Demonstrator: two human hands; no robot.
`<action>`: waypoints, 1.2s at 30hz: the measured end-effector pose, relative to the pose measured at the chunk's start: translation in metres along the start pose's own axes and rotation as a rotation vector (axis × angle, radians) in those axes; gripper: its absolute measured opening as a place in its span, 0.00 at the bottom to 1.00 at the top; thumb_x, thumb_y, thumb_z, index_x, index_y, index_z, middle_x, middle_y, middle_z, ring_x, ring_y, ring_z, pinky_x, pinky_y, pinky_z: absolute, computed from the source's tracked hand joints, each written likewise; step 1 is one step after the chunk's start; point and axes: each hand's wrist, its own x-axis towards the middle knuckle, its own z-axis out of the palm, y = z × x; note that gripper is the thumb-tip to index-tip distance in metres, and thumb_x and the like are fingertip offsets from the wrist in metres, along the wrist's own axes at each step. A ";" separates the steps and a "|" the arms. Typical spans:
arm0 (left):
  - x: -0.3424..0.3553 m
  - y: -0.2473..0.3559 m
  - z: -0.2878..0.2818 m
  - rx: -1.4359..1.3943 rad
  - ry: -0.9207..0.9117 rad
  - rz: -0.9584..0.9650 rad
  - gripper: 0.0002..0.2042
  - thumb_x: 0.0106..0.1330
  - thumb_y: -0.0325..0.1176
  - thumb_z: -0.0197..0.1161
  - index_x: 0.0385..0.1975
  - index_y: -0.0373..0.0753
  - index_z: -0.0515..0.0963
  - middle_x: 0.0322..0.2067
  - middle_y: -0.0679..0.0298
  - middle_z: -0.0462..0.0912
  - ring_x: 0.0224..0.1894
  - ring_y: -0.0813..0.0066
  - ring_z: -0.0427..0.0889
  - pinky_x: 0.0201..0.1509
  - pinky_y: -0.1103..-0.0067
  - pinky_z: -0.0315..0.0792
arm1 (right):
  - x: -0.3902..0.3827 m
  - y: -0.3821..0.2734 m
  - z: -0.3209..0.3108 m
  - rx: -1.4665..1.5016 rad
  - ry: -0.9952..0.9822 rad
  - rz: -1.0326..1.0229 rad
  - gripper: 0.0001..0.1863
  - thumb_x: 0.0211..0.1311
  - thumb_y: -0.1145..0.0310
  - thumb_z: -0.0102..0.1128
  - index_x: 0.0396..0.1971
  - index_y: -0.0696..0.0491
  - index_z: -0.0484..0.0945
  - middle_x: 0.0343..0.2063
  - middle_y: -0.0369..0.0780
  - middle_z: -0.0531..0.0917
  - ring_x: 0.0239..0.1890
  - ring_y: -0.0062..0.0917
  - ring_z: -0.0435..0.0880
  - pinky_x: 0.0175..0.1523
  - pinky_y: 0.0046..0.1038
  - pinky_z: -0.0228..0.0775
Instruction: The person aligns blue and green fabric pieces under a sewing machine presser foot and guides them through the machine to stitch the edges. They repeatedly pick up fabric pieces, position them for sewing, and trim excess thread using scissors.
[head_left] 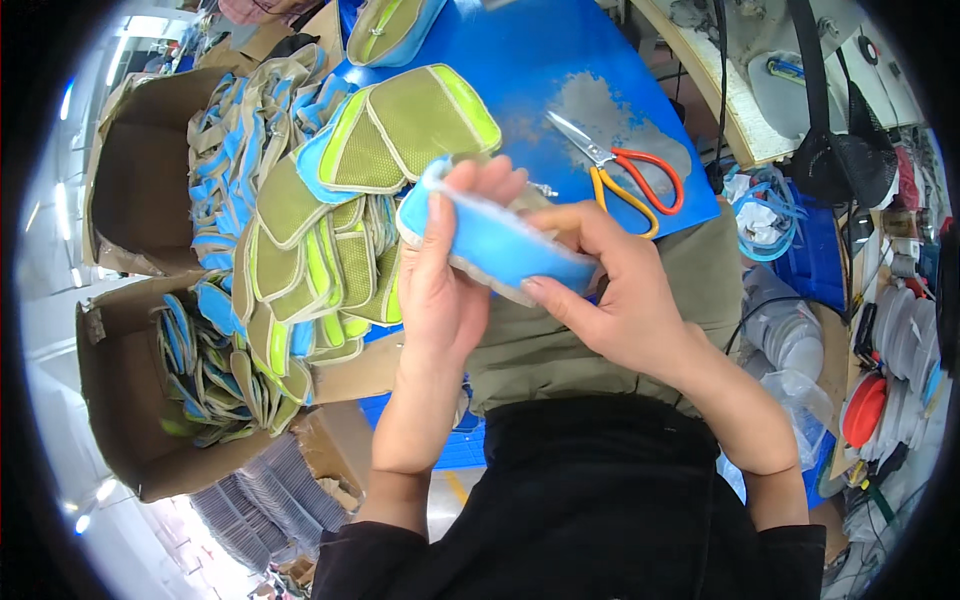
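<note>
Both my hands hold a curved blue fabric piece [500, 238] with pale, fuzzy edging, over my lap at the table's near edge. My left hand [440, 265] is closed around its left end, palm up, with the thumb on the blue face. At the right end, the thumb and fingers of my right hand [620, 290] pinch its rim. Just beyond lie scissors [603, 157] with one red and one yellow handle, blades spread. To the left is a heap of olive mesh pieces [295, 205] with lime-green panels and pale edging.
The blue tabletop [490, 50] has a worn grey patch. Blue-and-beige pieces [235, 165] pile up beside two cardboard boxes [115, 420], the nearer one partly filled. At right are a waste basket [765, 215], a red spool [862, 412] and a pale workbench [715, 90].
</note>
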 end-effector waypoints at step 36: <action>-0.027 -0.017 -0.122 0.033 0.047 -0.286 0.18 0.72 0.37 0.68 0.55 0.34 0.77 0.45 0.60 0.85 0.52 0.63 0.86 0.57 0.66 0.80 | 0.034 0.056 -0.025 -0.764 -0.299 -0.838 0.18 0.48 0.70 0.68 0.43 0.48 0.84 0.34 0.32 0.84 0.35 0.27 0.82 0.46 0.31 0.74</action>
